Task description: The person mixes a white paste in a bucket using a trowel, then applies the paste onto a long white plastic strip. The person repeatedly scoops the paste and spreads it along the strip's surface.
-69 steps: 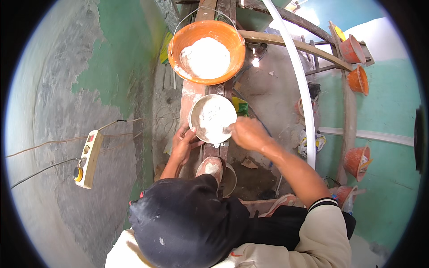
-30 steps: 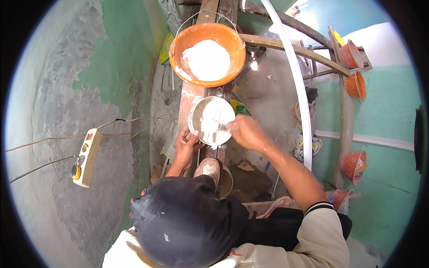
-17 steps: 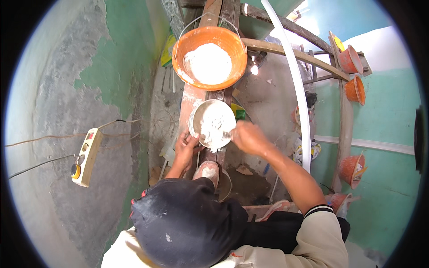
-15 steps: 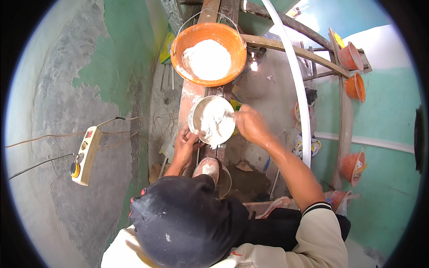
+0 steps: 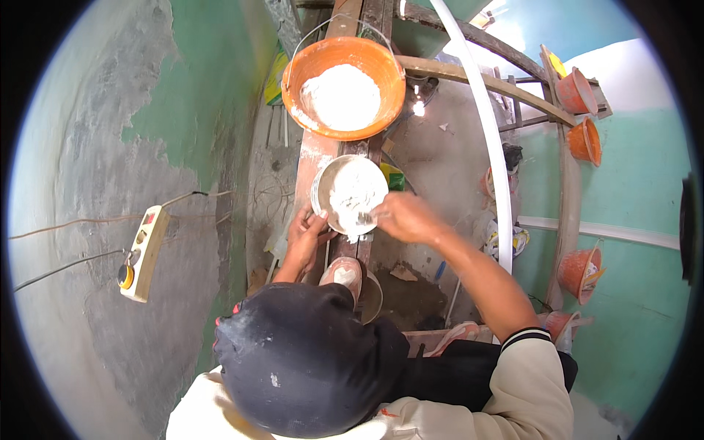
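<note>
A round white tub [image 5: 317,192] with lumpy white paste [image 5: 355,185] in it stands on the planks in front of me. At its lower left side, my left hand [image 5: 301,238] grips the tub, thumb at the rim. My right hand [image 5: 405,217] is closed around a small mixing tool [image 5: 364,218] whose short greyish end dips into the paste near the tub's right rim. Its handle is hidden in my fist, and I cannot tell its exact kind. Beyond the tub sits a larger orange bucket [image 5: 397,88] with a wire handle, holding white powder [image 5: 342,97].
Wooden planks [image 5: 314,158] run away beneath both containers. A power strip [image 5: 144,253] hangs on the left wall. Along the right, several orange buckets hang by a wooden beam [image 5: 567,213]. A white pipe [image 5: 489,117] curves down between.
My right hand has moved slightly down and to the left, carrying the tool toward the tub's lower right rim. My left hand keeps its hold on the tub.
</note>
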`<state>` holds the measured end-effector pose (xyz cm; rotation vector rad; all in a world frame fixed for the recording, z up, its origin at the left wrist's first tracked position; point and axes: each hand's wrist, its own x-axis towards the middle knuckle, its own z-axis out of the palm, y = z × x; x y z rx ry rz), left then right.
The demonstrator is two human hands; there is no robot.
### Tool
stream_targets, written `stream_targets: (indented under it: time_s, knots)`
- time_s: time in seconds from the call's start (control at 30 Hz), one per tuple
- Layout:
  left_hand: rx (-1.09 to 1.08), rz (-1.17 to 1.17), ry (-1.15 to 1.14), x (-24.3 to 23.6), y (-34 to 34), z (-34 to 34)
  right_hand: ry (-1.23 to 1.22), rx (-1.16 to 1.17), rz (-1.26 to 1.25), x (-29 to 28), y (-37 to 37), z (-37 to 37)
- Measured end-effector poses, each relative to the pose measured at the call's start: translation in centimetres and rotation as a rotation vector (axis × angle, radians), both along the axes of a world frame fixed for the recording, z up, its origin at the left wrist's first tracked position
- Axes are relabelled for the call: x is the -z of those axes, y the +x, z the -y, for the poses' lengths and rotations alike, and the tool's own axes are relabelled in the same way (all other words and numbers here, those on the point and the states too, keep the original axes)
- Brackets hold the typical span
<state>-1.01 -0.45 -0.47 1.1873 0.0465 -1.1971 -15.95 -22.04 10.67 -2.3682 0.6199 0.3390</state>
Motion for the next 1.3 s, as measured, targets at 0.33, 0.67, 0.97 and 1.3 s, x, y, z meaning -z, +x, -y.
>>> stream_targets:
  time_s: [0.33, 0.67, 0.97, 1.3]
  knots:
    - [0.029, -0.022, 0.014, -0.1, -0.2, -0.4, -0.036, 0.027, -0.194, 1.2, 0.4, 0.9]
    - [0.015, -0.003, 0.0, 0.1, -0.2, -0.3, -0.166, 0.139, 0.027, 1.6, 1.0, 0.6]
    - [0.035, -0.01, 0.001, 0.5, -0.3, -0.7, -0.299, -0.09, 0.047, -0.1, 2.0, -3.2]
    - [0.047, 0.05, 0.005, 0.4, 0.2, -0.1, -0.589, -0.282, 0.331, 1.6, 4.8, -5.8]
